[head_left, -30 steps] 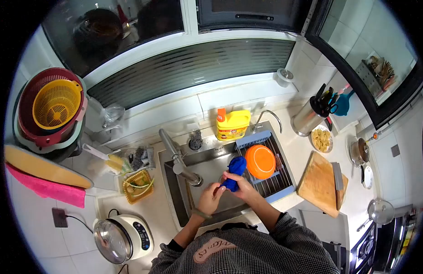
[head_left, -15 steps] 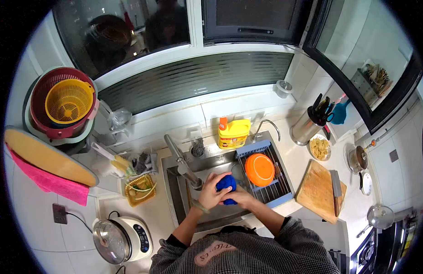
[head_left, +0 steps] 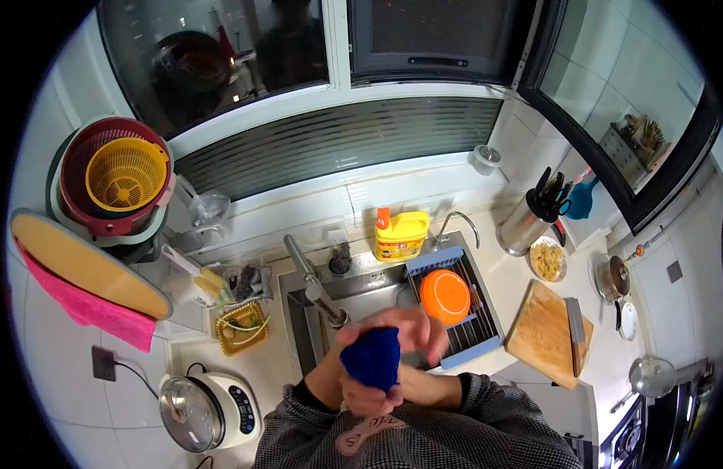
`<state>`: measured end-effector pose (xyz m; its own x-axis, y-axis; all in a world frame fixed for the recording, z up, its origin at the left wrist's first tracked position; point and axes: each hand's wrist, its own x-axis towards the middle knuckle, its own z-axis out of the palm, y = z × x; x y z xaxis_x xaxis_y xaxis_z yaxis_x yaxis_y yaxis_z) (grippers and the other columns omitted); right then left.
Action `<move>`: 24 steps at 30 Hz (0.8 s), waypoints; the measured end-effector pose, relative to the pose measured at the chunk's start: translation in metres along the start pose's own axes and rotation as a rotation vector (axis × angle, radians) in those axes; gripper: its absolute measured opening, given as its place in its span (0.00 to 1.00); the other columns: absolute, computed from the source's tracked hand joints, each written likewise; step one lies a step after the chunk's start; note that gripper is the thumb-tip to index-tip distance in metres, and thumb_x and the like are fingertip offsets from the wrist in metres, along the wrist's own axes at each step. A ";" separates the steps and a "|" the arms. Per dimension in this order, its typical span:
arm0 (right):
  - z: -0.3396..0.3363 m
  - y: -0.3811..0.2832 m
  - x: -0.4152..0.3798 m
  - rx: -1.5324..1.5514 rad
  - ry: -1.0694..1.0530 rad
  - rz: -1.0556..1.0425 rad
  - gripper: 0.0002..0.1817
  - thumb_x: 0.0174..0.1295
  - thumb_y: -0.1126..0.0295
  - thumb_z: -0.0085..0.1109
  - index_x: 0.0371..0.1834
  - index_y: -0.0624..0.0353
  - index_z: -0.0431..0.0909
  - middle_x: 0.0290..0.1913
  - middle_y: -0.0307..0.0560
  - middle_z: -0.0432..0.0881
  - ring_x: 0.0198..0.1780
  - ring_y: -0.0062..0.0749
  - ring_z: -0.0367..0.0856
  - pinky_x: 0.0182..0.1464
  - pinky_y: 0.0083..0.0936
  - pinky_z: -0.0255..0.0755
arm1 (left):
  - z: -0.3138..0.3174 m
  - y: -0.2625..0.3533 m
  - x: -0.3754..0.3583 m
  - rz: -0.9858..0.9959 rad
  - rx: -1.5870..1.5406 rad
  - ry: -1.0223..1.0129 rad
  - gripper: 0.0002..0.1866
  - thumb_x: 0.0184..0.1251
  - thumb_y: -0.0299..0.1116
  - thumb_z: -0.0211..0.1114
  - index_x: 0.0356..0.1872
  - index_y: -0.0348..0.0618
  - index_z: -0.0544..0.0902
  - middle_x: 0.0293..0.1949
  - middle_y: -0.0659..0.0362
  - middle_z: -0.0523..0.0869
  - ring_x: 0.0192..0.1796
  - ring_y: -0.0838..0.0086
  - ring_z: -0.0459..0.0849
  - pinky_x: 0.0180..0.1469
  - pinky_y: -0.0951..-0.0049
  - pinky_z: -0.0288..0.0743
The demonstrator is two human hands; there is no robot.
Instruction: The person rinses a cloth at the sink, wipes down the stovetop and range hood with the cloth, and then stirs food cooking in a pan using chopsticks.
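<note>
A bunched dark blue cloth (head_left: 371, 358) is held up in front of my chest, over the sink's front edge. My right hand (head_left: 371, 397) grips it from below, its fingers bent against the lower part. Across the top of the cloth lies my left hand (head_left: 404, 327); its fingers reach out to the right and are smeared by motion, and the cloth hides part of its palm. Behind the hands is the steel sink (head_left: 373, 289) with its faucet (head_left: 303, 266). An orange bowl (head_left: 445, 297) rests upside down in the blue-grey drying rack (head_left: 474, 356).
A yellow bottle (head_left: 400, 237) stands behind the sink. To the right are a cutting board (head_left: 541, 332) with a cleaver (head_left: 574, 332), a food plate (head_left: 547, 259) and a knife holder (head_left: 525, 225). At left are a yellow basket (head_left: 242, 328) and a cooker (head_left: 209, 410).
Both hands and the blue cloth have moved down and left, closer to my body. The cloth has spread wider. My left hand has shifted over its top. The view has tilted slightly.
</note>
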<state>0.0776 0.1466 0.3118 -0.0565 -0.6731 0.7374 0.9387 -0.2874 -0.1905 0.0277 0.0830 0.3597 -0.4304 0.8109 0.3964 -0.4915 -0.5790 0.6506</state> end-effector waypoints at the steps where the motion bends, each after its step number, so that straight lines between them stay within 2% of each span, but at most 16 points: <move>1: 0.001 0.000 0.013 -0.051 -0.092 -0.019 0.15 0.53 0.62 0.65 0.33 0.63 0.74 0.27 0.46 0.74 0.24 0.27 0.72 0.21 0.19 0.64 | 0.015 0.010 0.005 -0.039 -0.137 -0.113 0.22 0.61 0.50 0.63 0.44 0.41 0.81 0.43 0.58 0.80 0.38 0.70 0.77 0.40 0.67 0.75; 2: 0.003 -0.003 0.021 -0.086 -0.124 -0.044 0.14 0.54 0.64 0.64 0.34 0.64 0.74 0.28 0.46 0.74 0.24 0.27 0.72 0.22 0.20 0.65 | 0.028 0.020 0.010 -0.081 -0.278 -0.227 0.19 0.60 0.47 0.65 0.38 0.39 0.83 0.36 0.58 0.82 0.33 0.71 0.78 0.36 0.67 0.75; 4: 0.025 -0.005 -0.003 0.016 0.156 -0.073 0.11 0.54 0.68 0.62 0.32 0.61 0.71 0.27 0.43 0.72 0.22 0.25 0.68 0.21 0.18 0.62 | 0.040 0.029 0.018 -0.128 -0.430 -0.347 0.17 0.59 0.44 0.67 0.32 0.38 0.84 0.29 0.58 0.84 0.28 0.71 0.78 0.32 0.67 0.76; 7: 0.062 -0.006 -0.045 0.169 0.577 -0.137 0.10 0.54 0.74 0.59 0.30 0.57 0.65 0.26 0.39 0.68 0.20 0.20 0.63 0.20 0.15 0.58 | 0.042 0.034 0.028 -0.075 0.181 0.184 0.17 0.66 0.34 0.63 0.18 0.39 0.74 0.14 0.62 0.74 0.17 0.79 0.69 0.21 0.75 0.66; 8: 0.066 -0.006 -0.051 0.228 0.714 -0.157 0.10 0.54 0.76 0.58 0.29 0.56 0.63 0.25 0.37 0.67 0.19 0.19 0.61 0.20 0.14 0.56 | 0.035 0.026 0.028 -0.127 0.206 0.355 0.13 0.68 0.32 0.60 0.25 0.35 0.76 0.13 0.64 0.69 0.16 0.81 0.68 0.20 0.75 0.65; 9: 0.078 -0.019 -0.040 0.195 0.801 -0.188 0.12 0.55 0.78 0.55 0.28 0.52 0.61 0.23 0.34 0.62 0.18 0.16 0.57 0.18 0.12 0.51 | 0.028 0.024 0.033 -0.187 0.258 0.412 0.09 0.72 0.28 0.53 0.39 0.29 0.76 0.15 0.64 0.71 0.17 0.84 0.69 0.22 0.78 0.67; 11: 0.067 -0.022 -0.056 0.124 1.084 -0.274 0.12 0.55 0.79 0.56 0.31 0.51 0.63 0.22 0.33 0.61 0.17 0.14 0.56 0.17 0.12 0.49 | -0.001 0.002 0.035 -0.247 0.271 0.520 0.10 0.73 0.31 0.54 0.39 0.30 0.76 0.15 0.64 0.69 0.17 0.83 0.68 0.22 0.79 0.66; 12: 0.055 -0.021 -0.071 -0.046 1.227 -0.245 0.11 0.56 0.76 0.60 0.37 0.53 0.68 0.22 0.32 0.64 0.17 0.13 0.58 0.17 0.10 0.49 | -0.016 -0.011 0.034 -0.229 0.283 0.561 0.11 0.73 0.32 0.54 0.39 0.31 0.76 0.15 0.64 0.70 0.16 0.83 0.68 0.21 0.79 0.66; 13: 0.051 -0.023 -0.072 -0.192 1.429 -0.233 0.11 0.53 0.78 0.61 0.35 0.53 0.69 0.19 0.31 0.63 0.16 0.12 0.56 0.16 0.12 0.48 | -0.030 -0.026 0.032 -0.213 0.293 0.602 0.11 0.73 0.33 0.55 0.39 0.32 0.76 0.15 0.64 0.70 0.16 0.83 0.68 0.21 0.79 0.65; 16: 0.019 -0.018 -0.104 -0.285 1.562 -0.201 0.12 0.50 0.77 0.62 0.33 0.54 0.70 0.18 0.31 0.65 0.14 0.15 0.59 0.15 0.15 0.50 | -0.061 -0.060 0.025 -0.216 0.375 0.677 0.11 0.74 0.34 0.54 0.37 0.35 0.76 0.13 0.64 0.69 0.14 0.83 0.67 0.18 0.78 0.63; 18: 0.003 -0.014 -0.118 -0.625 1.759 -0.188 0.11 0.47 0.75 0.64 0.31 0.55 0.71 0.18 0.34 0.68 0.13 0.19 0.63 0.13 0.19 0.52 | -0.075 -0.078 0.020 -0.218 0.505 0.728 0.12 0.75 0.36 0.52 0.35 0.37 0.75 0.12 0.64 0.68 0.13 0.82 0.66 0.17 0.77 0.62; 19: -0.007 -0.011 -0.123 -0.609 1.763 -0.190 0.11 0.47 0.75 0.64 0.31 0.55 0.71 0.18 0.34 0.68 0.13 0.19 0.63 0.13 0.19 0.52 | -0.080 -0.086 0.016 -0.229 0.497 0.733 0.12 0.75 0.36 0.52 0.35 0.37 0.75 0.12 0.64 0.68 0.13 0.82 0.66 0.17 0.77 0.62; 21: -0.024 -0.008 -0.123 -0.891 1.952 -0.405 0.11 0.46 0.72 0.66 0.31 0.59 0.74 0.20 0.38 0.73 0.17 0.23 0.71 0.17 0.21 0.60 | -0.087 -0.097 0.012 -0.256 0.647 0.834 0.13 0.75 0.37 0.51 0.34 0.38 0.74 0.12 0.64 0.68 0.13 0.82 0.67 0.17 0.77 0.62; 22: -0.031 -0.004 -0.123 -1.098 2.014 -0.492 0.13 0.48 0.70 0.66 0.34 0.65 0.76 0.23 0.44 0.77 0.23 0.28 0.78 0.25 0.26 0.68 | -0.091 -0.105 0.007 -0.238 0.681 0.853 0.14 0.76 0.37 0.50 0.32 0.38 0.73 0.14 0.63 0.69 0.13 0.82 0.67 0.17 0.77 0.62; 23: -0.038 -0.001 -0.129 -1.087 2.021 -0.494 0.13 0.48 0.70 0.66 0.34 0.65 0.76 0.23 0.44 0.77 0.23 0.28 0.78 0.25 0.26 0.68 | -0.096 -0.113 0.004 -0.248 0.676 0.853 0.14 0.76 0.37 0.50 0.32 0.38 0.73 0.14 0.63 0.69 0.13 0.82 0.67 0.17 0.77 0.62; 24: -0.050 0.003 -0.142 -1.289 2.068 -0.444 0.15 0.48 0.70 0.66 0.36 0.67 0.75 0.25 0.49 0.79 0.27 0.34 0.81 0.29 0.30 0.70 | -0.101 -0.122 0.000 -0.198 0.724 0.886 0.14 0.76 0.37 0.49 0.32 0.37 0.73 0.15 0.64 0.69 0.13 0.82 0.67 0.17 0.77 0.63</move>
<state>0.0720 0.2074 0.1742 -0.9339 0.2218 -0.2802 0.2678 -0.0848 -0.9597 0.0117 0.1450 0.2146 -0.9140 0.3727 -0.1600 -0.1852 -0.0324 0.9822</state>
